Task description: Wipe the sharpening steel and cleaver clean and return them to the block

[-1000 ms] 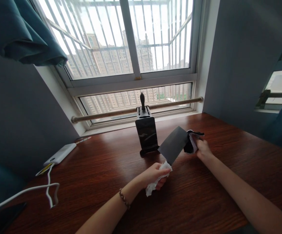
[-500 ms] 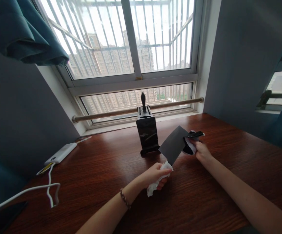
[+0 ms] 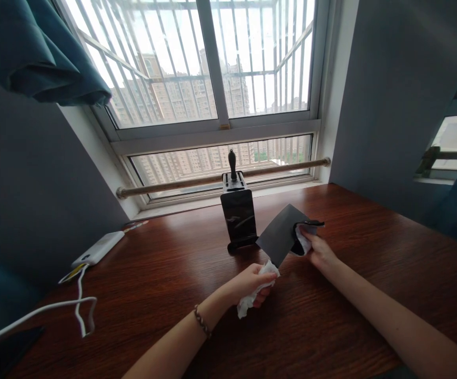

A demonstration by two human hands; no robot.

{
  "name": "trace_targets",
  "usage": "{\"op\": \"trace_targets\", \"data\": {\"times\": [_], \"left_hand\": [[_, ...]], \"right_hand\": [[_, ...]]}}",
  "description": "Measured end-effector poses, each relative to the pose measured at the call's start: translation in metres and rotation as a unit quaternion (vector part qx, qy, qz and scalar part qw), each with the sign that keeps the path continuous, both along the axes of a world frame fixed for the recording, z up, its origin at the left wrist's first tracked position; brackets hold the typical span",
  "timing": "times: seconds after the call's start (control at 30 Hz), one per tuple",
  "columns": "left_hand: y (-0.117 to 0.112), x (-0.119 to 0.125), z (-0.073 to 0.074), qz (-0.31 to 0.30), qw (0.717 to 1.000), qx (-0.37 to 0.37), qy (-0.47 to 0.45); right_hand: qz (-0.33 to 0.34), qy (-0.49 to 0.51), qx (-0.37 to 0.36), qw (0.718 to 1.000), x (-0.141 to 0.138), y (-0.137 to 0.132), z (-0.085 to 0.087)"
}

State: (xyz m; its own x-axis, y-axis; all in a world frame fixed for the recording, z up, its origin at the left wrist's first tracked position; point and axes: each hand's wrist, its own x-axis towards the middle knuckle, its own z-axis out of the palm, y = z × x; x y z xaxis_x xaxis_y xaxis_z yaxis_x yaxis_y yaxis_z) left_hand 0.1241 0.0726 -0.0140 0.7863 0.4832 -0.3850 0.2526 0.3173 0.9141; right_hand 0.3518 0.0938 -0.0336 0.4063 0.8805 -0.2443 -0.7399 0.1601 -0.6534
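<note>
A dark, flat cleaver blade [image 3: 280, 233] is held tilted above the wooden table [image 3: 173, 295]. My left hand [image 3: 251, 285] is closed around a crumpled white tissue [image 3: 252, 297] at the blade's lower corner; whatever lies under the tissue is hidden. My right hand [image 3: 318, 248] pinches a black-and-white cloth [image 3: 302, 238] against the blade's upper right edge. Just behind the blade stands a black knife block [image 3: 239, 217] with one dark handle [image 3: 232, 159] sticking up.
A white power bank [image 3: 98, 248] lies at the table's left, with a white cable [image 3: 47, 310] looping toward the near left edge. A wooden rail [image 3: 181, 181] runs below the barred window. Grey walls close in left and right; a teal curtain [image 3: 34, 52] hangs top left.
My right hand with the cloth has slid left and slightly down, further onto the blade's edge. The left hand and the blade have stayed almost still.
</note>
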Motion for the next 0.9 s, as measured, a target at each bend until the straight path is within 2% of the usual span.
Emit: {"op": "trace_targets", "data": {"times": [0.1,0.2,0.3,0.5,0.67,0.77,0.9], "left_hand": [[0.001,0.0,-0.002,0.002,1.0,-0.009,-0.011],[0.002,0.001,-0.003,0.001,1.0,-0.016,-0.014],[0.003,0.001,-0.003,0.001,1.0,-0.021,-0.006],[0.009,-0.001,-0.002,-0.014,0.999,-0.039,0.023],[0.009,-0.001,-0.002,-0.027,0.998,-0.057,0.022],[0.005,-0.001,-0.003,-0.028,0.998,-0.046,0.022],[0.002,-0.001,-0.001,-0.026,0.999,-0.024,0.027]], "right_hand": [[0.097,-0.017,0.006,0.995,-0.028,-0.018,0.0],[0.214,-0.067,0.003,0.975,-0.047,-0.034,0.001],[0.245,-0.095,-0.005,0.965,-0.054,-0.04,0.001],[0.145,-0.095,-0.023,0.985,-0.045,-0.029,-0.001],[-0.01,-0.087,-0.032,0.996,-0.006,-0.001,0.003],[-0.129,-0.102,-0.033,0.986,0.023,0.015,0.005],[-0.252,-0.182,-0.032,0.95,0.047,0.017,0.009]]}}
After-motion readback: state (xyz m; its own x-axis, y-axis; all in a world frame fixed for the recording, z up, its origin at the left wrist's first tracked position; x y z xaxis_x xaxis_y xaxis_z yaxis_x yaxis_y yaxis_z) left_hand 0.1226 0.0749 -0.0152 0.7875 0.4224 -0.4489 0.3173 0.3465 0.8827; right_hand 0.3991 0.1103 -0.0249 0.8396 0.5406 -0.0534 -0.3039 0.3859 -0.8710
